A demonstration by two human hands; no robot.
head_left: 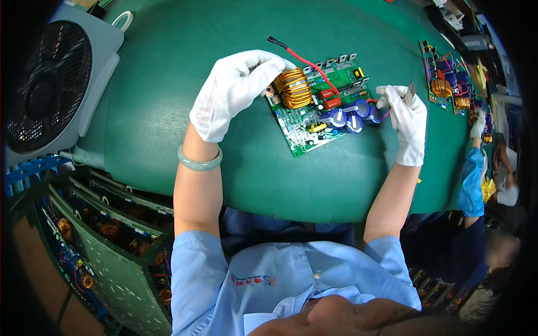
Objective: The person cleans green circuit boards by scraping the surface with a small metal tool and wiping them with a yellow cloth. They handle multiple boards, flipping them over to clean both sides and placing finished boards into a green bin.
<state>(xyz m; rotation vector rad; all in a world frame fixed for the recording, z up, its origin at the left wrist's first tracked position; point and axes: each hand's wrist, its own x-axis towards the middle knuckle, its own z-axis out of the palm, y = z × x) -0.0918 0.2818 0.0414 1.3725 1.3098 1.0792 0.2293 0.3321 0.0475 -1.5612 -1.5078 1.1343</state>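
A green circuit board (305,134) lies on the table in front of me, crowded with parts. My left hand (238,84), in a white glove, grips the board's left edge beside a large copper-wound coil (293,88); its fingertips are partly hidden. From the board rises a thick red wire (305,60) with a black end. Several blue round capacitors (353,123) stand at the near right of the board. My right hand (408,120), also gloved, is closed around a flat, thin grey metal tool (411,92) just right of the board, its fingertips near a thin purple wire.
A grey fan (50,84) stands at the left of the green table (252,173). More circuit boards (441,84) lie at the far right, where a co-worker's gloved hand (478,124) reaches in. Below left, a green rack (106,263) holds several boards with coils.
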